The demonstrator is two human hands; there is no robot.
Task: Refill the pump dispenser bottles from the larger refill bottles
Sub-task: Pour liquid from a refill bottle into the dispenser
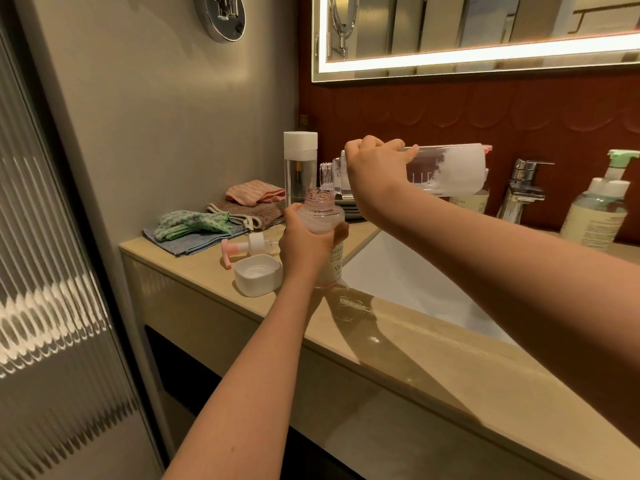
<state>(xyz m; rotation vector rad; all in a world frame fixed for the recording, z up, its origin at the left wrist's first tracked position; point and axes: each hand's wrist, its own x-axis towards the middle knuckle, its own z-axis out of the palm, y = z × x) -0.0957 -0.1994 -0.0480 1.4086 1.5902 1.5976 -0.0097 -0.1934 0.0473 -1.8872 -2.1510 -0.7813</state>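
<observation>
Head view, centre frame: my left hand (308, 249) is clenched round the pump dispenser bottle (323, 216), neck open, by the sink (398, 271) edge. My right hand (374, 168) grasps the refill bottle (450, 171), which lies on its side with its mouth just above that neck. It's a narrow target. If I tip harder, the white liquid pooled at the right end could surge, miss and run over my fingers, and a slick grip may slip. The pump head (242, 249) lies lower left on the worktop (194, 265), within splash range.
</observation>
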